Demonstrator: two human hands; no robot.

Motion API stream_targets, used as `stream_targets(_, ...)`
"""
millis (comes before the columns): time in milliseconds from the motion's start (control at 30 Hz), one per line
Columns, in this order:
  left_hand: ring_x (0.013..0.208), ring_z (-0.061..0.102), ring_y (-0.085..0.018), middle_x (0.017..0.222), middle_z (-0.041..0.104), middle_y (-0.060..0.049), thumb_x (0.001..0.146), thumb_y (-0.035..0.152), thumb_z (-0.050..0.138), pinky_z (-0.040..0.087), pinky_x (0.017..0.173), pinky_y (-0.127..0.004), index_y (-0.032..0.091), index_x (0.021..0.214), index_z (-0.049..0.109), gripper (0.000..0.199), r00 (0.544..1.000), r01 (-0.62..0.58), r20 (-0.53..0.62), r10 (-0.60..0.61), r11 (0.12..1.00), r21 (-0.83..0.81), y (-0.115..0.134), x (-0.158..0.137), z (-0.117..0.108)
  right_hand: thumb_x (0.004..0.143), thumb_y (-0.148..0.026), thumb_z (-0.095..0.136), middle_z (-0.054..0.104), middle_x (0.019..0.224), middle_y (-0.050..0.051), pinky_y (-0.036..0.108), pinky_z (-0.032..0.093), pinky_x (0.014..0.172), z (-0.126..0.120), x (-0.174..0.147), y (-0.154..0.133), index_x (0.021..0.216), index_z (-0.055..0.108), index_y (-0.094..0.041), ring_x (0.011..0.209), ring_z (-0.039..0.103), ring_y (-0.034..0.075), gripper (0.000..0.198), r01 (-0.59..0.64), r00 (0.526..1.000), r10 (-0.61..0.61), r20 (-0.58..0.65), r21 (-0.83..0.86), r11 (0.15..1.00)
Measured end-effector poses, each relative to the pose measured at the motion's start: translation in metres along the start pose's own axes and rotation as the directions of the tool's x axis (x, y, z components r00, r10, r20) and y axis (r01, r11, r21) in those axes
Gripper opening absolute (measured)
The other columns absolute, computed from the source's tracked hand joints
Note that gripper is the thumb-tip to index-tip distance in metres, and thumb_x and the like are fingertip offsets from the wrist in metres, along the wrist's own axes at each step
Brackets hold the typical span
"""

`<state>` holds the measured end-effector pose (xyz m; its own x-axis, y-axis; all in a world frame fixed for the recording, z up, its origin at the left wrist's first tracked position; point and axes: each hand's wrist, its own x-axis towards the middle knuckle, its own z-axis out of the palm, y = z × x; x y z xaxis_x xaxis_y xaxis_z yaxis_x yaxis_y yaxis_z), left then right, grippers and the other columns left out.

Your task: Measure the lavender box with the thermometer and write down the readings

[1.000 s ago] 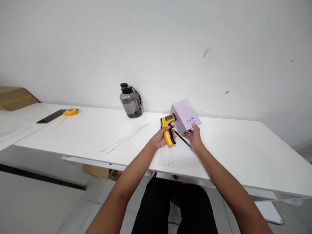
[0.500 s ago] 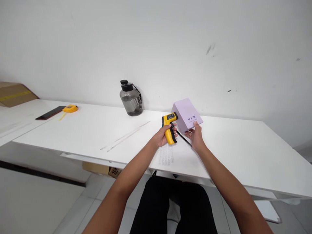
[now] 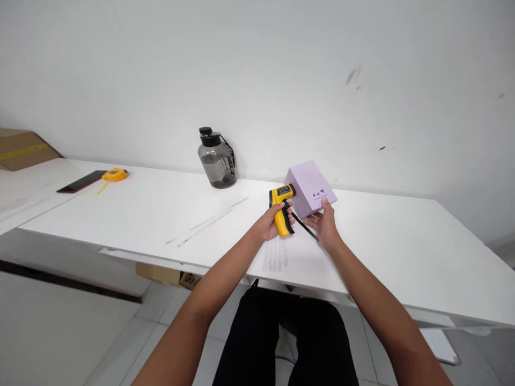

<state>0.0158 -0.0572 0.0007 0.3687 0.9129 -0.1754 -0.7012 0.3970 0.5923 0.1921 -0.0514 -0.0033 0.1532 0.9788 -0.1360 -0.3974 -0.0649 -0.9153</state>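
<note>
My left hand is wrapped round the grip of a yellow and black infrared thermometer gun, whose front end touches or nearly touches the side of a lilac box. On the right, my right hand holds that box by its near lower corner, thumb on the printed face and fingers beneath. The box is tilted, with small dark purple marks and a line of print near its lower edge. A black pen-like stick or strap runs between the two hands; what it belongs to is unclear.
Both hands are over a white table against a wall. A grey water bottle stands behind to the left. Farther left lie a yellow tape measure, a dark flat case and a cardboard box. Handwriting shows near the front edge.
The view has shifted slightly. Both hands keep their hold on the thermometer gun and the lilac box, which stay almost in the same place.
</note>
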Motion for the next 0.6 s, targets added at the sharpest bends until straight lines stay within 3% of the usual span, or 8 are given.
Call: stream_targets(600,0.064,0.065,-0.012,0.073,0.065,-0.003,0.093,0.022,0.06,0.06,0.07,-0.028,0.011,0.1,0.065,0.014,0.999,0.013,-0.031,-0.013,1.0,0.005,0.0021,-0.0029,0.0036,0.075,-0.075,0.063,0.066,0.095,0.003,0.03,0.06,0.063,0.0013,-0.002,-0.0022,0.114,0.05,-0.028,0.08,0.069,0.019,0.062,-0.009,1.0,0.009,0.004,-0.012,1.0)
